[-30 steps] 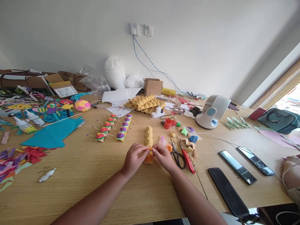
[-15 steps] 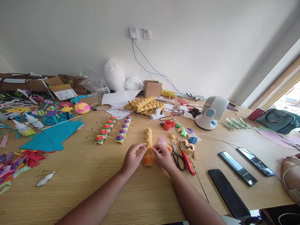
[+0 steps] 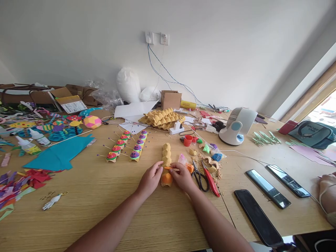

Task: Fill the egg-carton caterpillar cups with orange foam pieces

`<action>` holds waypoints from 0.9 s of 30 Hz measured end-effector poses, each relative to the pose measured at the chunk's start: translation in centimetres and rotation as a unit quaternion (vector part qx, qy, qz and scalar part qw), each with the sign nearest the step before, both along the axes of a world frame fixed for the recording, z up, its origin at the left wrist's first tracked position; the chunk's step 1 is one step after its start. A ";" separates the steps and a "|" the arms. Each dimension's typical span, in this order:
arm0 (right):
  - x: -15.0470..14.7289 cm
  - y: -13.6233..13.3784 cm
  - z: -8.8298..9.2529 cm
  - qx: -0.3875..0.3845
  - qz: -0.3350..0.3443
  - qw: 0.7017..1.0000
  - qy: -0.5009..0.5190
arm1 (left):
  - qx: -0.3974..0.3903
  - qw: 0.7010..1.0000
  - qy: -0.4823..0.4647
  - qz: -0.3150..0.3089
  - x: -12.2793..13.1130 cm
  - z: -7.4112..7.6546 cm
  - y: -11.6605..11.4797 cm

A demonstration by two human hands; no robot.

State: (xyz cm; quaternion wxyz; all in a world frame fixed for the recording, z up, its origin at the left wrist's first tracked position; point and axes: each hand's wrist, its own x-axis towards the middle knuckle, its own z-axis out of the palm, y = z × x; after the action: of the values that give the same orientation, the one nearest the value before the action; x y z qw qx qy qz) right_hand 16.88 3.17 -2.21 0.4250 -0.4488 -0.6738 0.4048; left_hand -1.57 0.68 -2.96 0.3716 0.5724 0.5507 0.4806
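Observation:
A strip of yellow egg carton cups lies on the table pointing away from me. Its nearest cup is covered with orange modelling clay. Pinched in the thumb and finger of my right hand is a thin roll of orange clay, held across the second cup. My left hand is closed against the strip's left side, thumb and forefinger by the roll's other end; its lower fingers are hidden. Left of the strip stand two painted egg carton caterpillars, one red and green, one purple, with pins sticking out.
To my right lie black scissors, a red-handled cutter, an orange clay lump and several phones. A white fan stands beyond. Blue paper and glue bottles are at left. Another person's hand is far right.
The orange roll has come down and towards me onto the second cup. Both hands moved slightly nearer, and the left fingers shifted from the roll to the strip's side.

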 end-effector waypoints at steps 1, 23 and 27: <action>0.0 0.0 0.0 -0.005 -0.002 1.000 0.008 | -0.019 0.999 -0.046 -0.009 0.1 0.1 0.0; -0.6 -0.8 1.4 0.030 -0.020 0.999 -0.006 | -0.217 0.856 -0.465 -0.072 1.2 2.3 -1.2; -0.6 -0.8 1.5 0.022 -0.022 1.000 -0.003 | -0.215 0.848 -0.479 -0.076 1.2 2.4 -1.3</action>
State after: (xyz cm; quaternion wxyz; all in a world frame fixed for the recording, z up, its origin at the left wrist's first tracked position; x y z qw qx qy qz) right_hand 16.33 2.33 -0.74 0.4410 -0.4555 -0.6739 0.3793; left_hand -0.33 -0.59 -0.53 0.7386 0.2171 0.3486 0.5345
